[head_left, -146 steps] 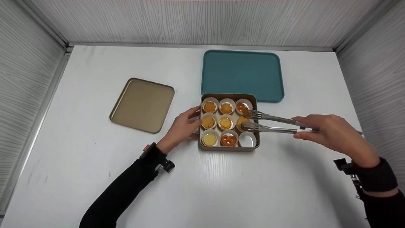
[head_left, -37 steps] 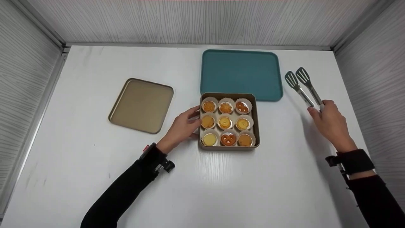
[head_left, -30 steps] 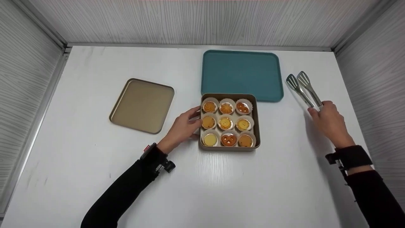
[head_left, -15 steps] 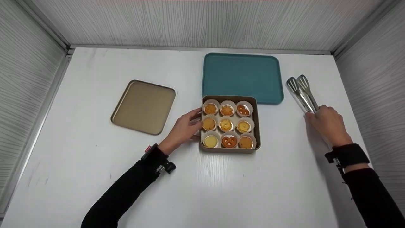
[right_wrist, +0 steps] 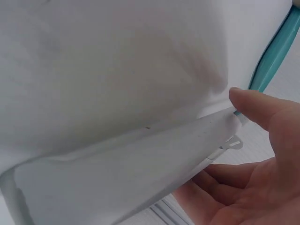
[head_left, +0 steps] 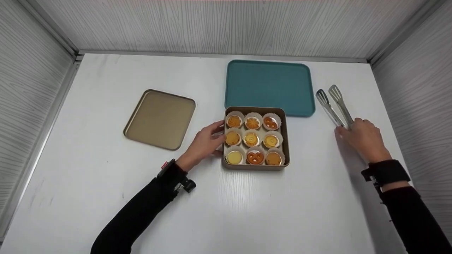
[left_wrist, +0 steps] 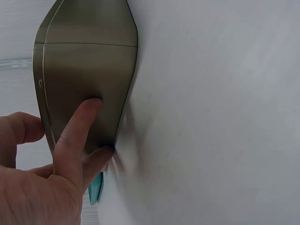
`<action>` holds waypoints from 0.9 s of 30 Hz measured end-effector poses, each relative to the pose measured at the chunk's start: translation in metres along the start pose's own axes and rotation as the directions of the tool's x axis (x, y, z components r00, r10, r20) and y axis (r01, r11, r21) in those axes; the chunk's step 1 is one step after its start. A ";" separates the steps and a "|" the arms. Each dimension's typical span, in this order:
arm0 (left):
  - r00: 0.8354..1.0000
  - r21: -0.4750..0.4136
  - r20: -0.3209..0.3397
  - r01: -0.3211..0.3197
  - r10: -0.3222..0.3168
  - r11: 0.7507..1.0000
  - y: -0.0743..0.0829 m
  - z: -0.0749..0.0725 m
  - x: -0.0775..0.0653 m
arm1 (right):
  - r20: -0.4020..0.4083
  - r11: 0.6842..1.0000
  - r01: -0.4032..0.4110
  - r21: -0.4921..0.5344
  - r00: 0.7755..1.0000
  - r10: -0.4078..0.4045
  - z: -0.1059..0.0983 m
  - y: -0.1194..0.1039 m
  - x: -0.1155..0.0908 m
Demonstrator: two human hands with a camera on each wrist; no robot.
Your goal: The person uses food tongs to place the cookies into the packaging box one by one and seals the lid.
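Observation:
A square gold tin (head_left: 254,167) holds several cookies (head_left: 251,138) in white paper cups, one per cup. My left hand (head_left: 202,146) rests against the tin's left side. In the left wrist view, extended fingers (left_wrist: 75,136) touch its wall. At the right, my right hand (head_left: 367,139) holds metal tongs (head_left: 344,111) by the handle, low over the table. Their slotted ends point away from me and stand apart. In the right wrist view the tongs' pale handle (right_wrist: 126,168) lies between thumb and fingers, and the hand partly hides its far end.
A teal tray (head_left: 268,84) lies behind the tin, its front edge partly covered by it. The flat gold lid (head_left: 160,120) lies to the left on the white table (head_left: 226,215). Grey wood-grain panels (head_left: 226,26) enclose the back and sides.
The tongs have left the tin and moved right, then come down, their ends first drawing together and now parting. The lower-right cup, without a cookie earlier, holds one. My left hand stays put.

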State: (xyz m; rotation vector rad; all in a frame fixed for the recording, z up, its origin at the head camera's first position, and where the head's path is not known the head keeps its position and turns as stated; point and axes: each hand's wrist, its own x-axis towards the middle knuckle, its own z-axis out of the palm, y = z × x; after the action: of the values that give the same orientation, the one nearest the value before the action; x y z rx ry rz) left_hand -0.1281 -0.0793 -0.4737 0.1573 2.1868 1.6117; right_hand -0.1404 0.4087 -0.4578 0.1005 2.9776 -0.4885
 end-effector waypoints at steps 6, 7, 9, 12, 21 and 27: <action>0.998 -0.104 0.040 0.044 -0.040 0.994 0.001 -0.007 -0.002 | -0.153 0.998 0.062 -0.020 0.986 -0.065 -0.011 -0.009 -0.008; 0.998 -0.118 0.040 0.045 -0.040 0.992 0.002 -0.009 -0.003 | -0.201 0.997 0.073 -0.013 0.977 -0.074 -0.012 -0.011 -0.010; 0.999 -0.123 0.025 0.039 -0.037 0.992 0.005 -0.014 -0.005 | -0.301 0.994 0.105 0.014 0.949 -0.096 -0.014 -0.016 -0.013; 1.000 -0.089 -0.012 -0.002 0.001 0.996 0.011 -0.025 -0.007 | -0.407 0.983 0.173 0.057 0.903 -0.136 -0.014 -0.024 -0.016; 0.965 0.096 -0.242 -0.083 0.104 0.992 0.017 -0.072 -0.004 | -0.390 0.904 0.326 0.278 0.898 -0.204 -0.005 -0.052 -0.034; 0.907 0.361 -0.389 -0.011 0.161 0.933 0.004 -0.111 -0.002 | -0.302 0.854 0.385 0.350 0.909 -0.286 0.001 -0.071 -0.044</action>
State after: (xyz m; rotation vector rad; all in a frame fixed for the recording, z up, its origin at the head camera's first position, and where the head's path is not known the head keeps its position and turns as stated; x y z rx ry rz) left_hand -0.1707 -0.1769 -0.4429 0.0141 2.8274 1.3761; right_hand -0.1030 0.3394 -0.4302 -0.3653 3.0807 -1.2153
